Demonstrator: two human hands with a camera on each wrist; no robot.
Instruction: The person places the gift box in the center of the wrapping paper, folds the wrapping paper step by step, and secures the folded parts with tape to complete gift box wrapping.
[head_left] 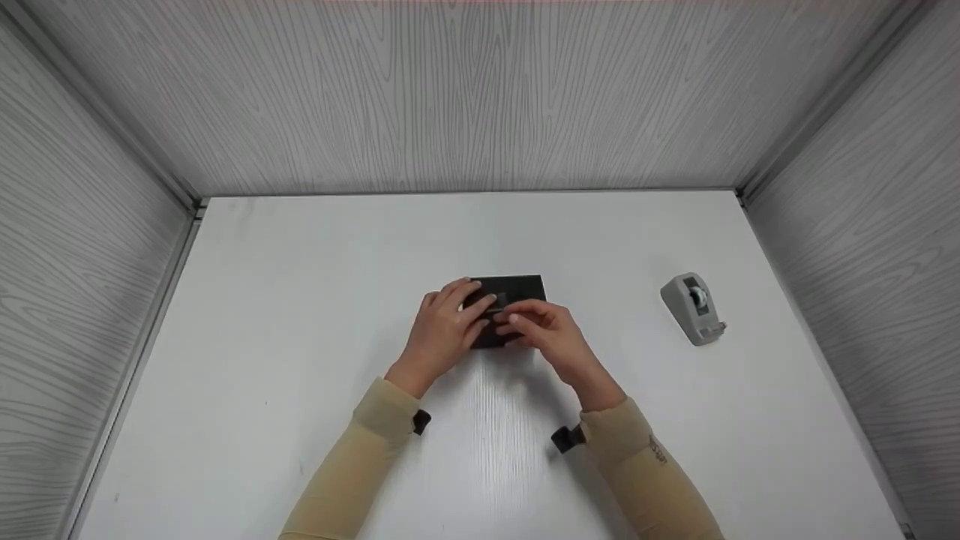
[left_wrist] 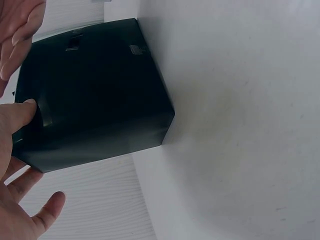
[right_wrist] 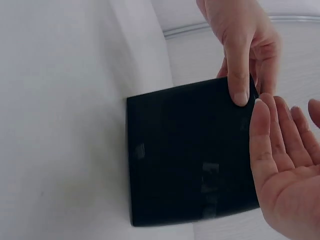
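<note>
A black box [head_left: 525, 287] stands on the table between both hands, with small pieces of clear tape [right_wrist: 210, 176] on its side. My left hand [head_left: 444, 330] holds the box at its left edge. In the right wrist view, the left thumb [right_wrist: 239, 90] presses on the near face while the other fingers go behind the upper corner. My right hand [head_left: 553, 337] is at the box's right part, its fingertips close over the top. Seen from the right wrist, that hand's fingers are fairly straight, and its thumb lies along the box's edge.
A grey tape dispenser [head_left: 688, 311] with a roll in it stands on the right side of the white table [head_left: 300, 262]. Wood-grain panels [head_left: 465, 97] enclose the table at the back and on both sides.
</note>
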